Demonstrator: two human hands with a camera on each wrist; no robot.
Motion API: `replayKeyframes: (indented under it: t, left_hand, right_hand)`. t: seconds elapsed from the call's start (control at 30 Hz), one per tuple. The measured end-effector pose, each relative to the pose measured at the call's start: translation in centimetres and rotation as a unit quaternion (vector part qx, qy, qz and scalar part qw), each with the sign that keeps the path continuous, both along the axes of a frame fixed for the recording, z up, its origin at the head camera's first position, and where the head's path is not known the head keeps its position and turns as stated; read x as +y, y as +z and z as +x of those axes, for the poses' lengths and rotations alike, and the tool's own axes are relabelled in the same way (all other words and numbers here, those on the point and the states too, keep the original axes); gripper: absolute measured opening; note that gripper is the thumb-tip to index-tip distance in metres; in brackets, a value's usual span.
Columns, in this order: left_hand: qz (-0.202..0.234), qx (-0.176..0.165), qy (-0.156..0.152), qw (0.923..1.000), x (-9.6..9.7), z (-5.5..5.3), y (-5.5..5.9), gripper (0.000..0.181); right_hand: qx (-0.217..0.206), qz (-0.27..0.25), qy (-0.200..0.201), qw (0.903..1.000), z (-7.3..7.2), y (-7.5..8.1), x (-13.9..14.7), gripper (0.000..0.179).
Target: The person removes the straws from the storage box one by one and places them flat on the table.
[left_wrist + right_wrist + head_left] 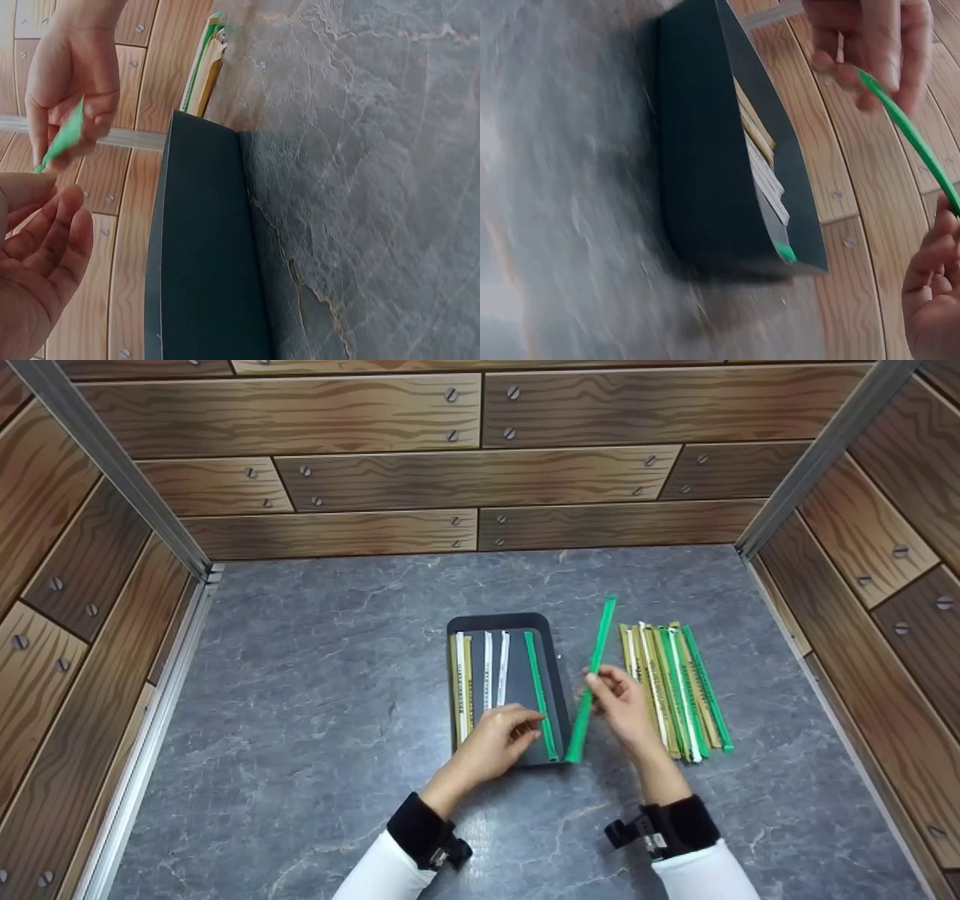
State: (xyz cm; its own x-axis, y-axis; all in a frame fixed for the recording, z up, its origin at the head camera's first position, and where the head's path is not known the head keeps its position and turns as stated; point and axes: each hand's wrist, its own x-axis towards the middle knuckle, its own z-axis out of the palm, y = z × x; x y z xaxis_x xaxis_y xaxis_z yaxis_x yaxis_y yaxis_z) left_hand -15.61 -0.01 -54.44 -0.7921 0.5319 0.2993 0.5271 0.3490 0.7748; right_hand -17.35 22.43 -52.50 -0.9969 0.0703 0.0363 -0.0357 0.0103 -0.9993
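In the head view my right hand (622, 705) pinches a long, thin green stick packet (601, 637) near its middle, between thumb and fingers. The packet slants upright beside the right edge of a dark shallow tray (499, 622). My left hand (495, 739) hovers over the tray, fingers loosely bent, fingertips close to a green stick packet (534, 667) lying there. In the right wrist view one end of the raised packet (911, 135) overlaps the left fingertips. White packets (488, 667) lie mid-tray; gold and white ones (460, 682) lie along its left side, partly hidden by the left hand.
A row of green, gold and white stick packets (679, 690) lies right of the tray, beside the right forearm. All stand on a grey marbled tabletop (315, 697). Wood-patterned walls (375, 480) with metal corner rails (817, 457) enclose it at the back and sides.
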Motion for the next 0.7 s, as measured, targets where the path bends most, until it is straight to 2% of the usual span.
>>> replayKeyframes:
  t: [0.1,0.2,0.3,0.43,0.53,0.7]
  left_hand:
    - [-0.020,-0.010,0.008,0.9997,-0.3,-0.1,-0.2,0.027]
    - [-0.039,-0.021,0.025,0.9987,-0.6,-0.2,-0.5,0.029]
    - [-0.049,-0.027,0.043,0.9975,-1.0,-0.3,-1.0,0.029]
    - [-0.065,-0.025,0.063,0.9956,-1.4,-0.5,-1.6,0.030]
    - [-0.079,-0.030,0.074,0.9937,-1.6,-0.5,-1.8,0.031]
    - [-0.093,-0.042,0.089,0.9908,-1.8,-0.4,-1.9,0.033]
  right_hand:
    - [0.002,0.052,-0.039,0.9979,-0.2,0.2,1.5,0.028]
    - [-0.002,0.119,-0.078,0.9898,-0.4,0.1,3.4,0.030]
    - [-0.003,0.190,-0.120,0.9745,-0.7,-0.4,5.6,0.031]
    - [0.000,0.274,-0.162,0.9480,-1.2,-1.0,8.5,0.030]
    - [-0.023,0.310,-0.162,0.9365,-1.2,-0.9,10.3,0.033]
    - [-0.090,0.343,-0.133,0.9257,-0.8,-0.6,12.5,0.043]
